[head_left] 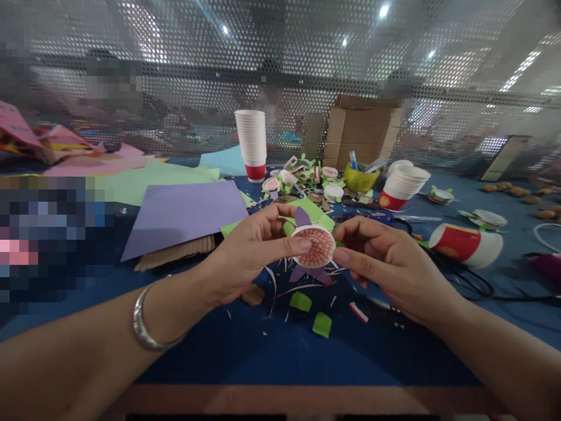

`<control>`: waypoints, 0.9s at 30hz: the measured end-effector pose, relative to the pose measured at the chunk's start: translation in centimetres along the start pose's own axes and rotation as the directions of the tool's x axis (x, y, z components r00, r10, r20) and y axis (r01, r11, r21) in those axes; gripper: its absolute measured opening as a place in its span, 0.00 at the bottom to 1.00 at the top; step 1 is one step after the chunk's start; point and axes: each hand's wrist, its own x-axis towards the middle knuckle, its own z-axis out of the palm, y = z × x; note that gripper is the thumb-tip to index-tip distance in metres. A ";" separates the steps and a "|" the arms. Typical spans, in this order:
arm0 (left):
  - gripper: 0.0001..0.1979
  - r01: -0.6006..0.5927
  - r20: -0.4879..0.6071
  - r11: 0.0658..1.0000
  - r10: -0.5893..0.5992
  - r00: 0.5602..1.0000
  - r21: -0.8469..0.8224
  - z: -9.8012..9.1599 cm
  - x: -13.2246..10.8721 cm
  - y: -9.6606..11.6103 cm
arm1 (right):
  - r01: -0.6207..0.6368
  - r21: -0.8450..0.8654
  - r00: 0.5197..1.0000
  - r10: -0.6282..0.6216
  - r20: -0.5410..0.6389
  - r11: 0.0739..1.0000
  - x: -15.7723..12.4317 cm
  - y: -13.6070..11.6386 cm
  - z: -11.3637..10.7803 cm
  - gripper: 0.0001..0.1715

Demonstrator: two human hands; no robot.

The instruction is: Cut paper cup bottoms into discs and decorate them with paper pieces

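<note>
Piece in work: paper disc (314, 247), white rim, red crosshatch on its face; held up between both hands over the near-middle of the desk (245, 362).
Left hand (254, 248): clamped on disc, thumb flat on its face, fingers behind.
Right hand (372, 257): thumb and fingertips at disc's right edge; can't tell if pinching or only touching.
Done on this piece: pattern drawn; purple bits (312, 273) stick out top and bottom, green bits (325, 222) near upper edge. Can't tell whether all are fixed on.
Left on this piece: probably just adding or pressing down paper parts; looks near complete.
Done overall: heap of similar small pieces (302, 175) behind, two more pieces (488, 218) at right; batch seems well along.
Stock left: tall cup stack (250, 140), tilted cups (401, 186), cup on its side (467, 244), purple sheet (188, 213) over cardboard (175, 255), green sheet (127, 181), blue sheet (221, 159), so more could be made.
Desk surface: dark blue, messy; green scraps (322, 324), thin offcuts, red-white strip (358, 313), black cable (473, 280) at right.
Back of desk: cardboard box (363, 131), yellow bowl (359, 178) with pens.
Room: perforated metal screen (184, 111) behind, ceiling lights bright beyond; far side blurry.
</note>
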 end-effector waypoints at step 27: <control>0.12 -0.023 -0.091 0.990 0.011 0.996 -0.137 0.1 0.2 -0.5 | 0.072 -0.489 0.984 -0.141 -0.105 0.869 0.0 0.1 0.3 0.11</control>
